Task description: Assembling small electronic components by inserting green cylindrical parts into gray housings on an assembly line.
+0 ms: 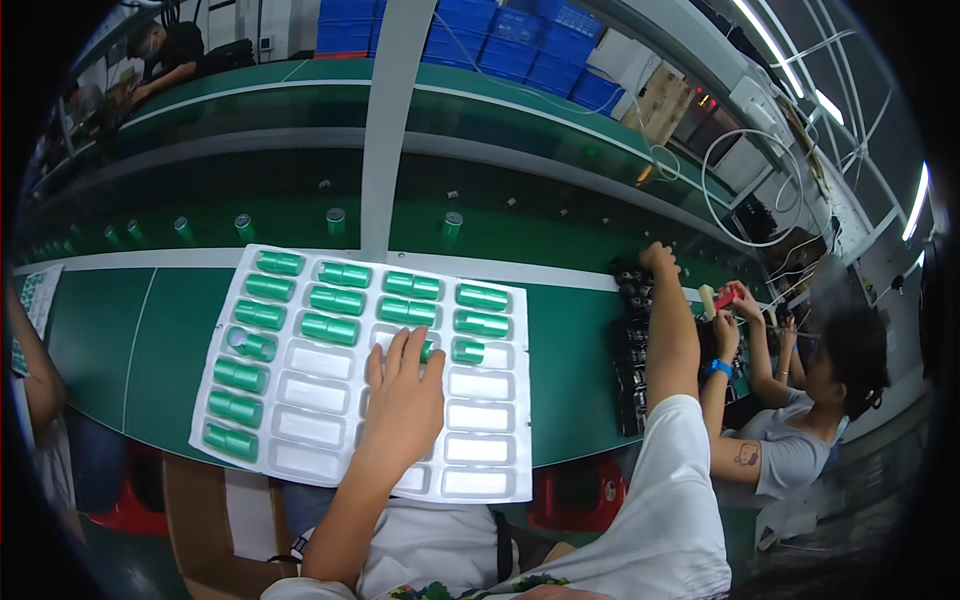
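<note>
A white moulded tray with rows of oblong pockets lies before me, its near edge by my lap. Shiny green cylinders lie on their sides in the left column and in the far pockets. My left hand is over the middle of the tray, fingers bent down and closed round a green cylinder that shows between finger and thumb. One cylinder right of it looks shorter than the rest. Stretched far to the right, my right hand has curled fingers beside dark metal parts; its hold is hidden.
Green cylinders stand upright in a line on the green belt behind the tray. A white post rises at the tray's far edge. Dark parts are stacked at right, near a co-worker holding a red tool.
</note>
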{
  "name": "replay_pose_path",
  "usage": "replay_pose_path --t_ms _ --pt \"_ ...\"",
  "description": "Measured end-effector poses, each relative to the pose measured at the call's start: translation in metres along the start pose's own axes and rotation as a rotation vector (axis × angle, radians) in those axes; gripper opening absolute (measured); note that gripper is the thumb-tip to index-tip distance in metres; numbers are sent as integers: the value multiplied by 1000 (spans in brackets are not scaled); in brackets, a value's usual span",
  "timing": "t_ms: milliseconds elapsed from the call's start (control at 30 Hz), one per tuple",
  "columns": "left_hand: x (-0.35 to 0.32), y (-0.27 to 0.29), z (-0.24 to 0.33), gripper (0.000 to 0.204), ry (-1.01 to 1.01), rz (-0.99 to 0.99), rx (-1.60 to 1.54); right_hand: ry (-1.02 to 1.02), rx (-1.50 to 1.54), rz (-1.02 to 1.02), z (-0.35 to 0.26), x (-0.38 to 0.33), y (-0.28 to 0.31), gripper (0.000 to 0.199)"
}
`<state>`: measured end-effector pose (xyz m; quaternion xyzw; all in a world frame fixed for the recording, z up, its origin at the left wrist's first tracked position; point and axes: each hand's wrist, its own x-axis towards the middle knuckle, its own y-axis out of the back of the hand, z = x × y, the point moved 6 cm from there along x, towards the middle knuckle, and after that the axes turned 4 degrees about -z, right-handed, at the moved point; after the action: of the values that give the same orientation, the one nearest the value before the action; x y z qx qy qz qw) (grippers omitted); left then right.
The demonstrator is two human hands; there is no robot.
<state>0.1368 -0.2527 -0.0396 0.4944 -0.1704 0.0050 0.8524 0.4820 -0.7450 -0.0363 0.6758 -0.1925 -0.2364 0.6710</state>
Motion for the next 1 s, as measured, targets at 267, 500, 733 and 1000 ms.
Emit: replay_pose_path --t_ms 267,500,733,1000 --pt "3 -3 1 35 -17 38 -22 230 3 -145 26 81 -29 47" --pt "0 2 0 32 -5 55 -12 404 141 129 -19 47 -6 38" --pt "2 7 -11 33 74 134 -187 735 920 -52 -112 -41 39 40" --pt "-2 30 -25 37 162 340 -986 553 1532 -1199 -204 -302 -1 30"
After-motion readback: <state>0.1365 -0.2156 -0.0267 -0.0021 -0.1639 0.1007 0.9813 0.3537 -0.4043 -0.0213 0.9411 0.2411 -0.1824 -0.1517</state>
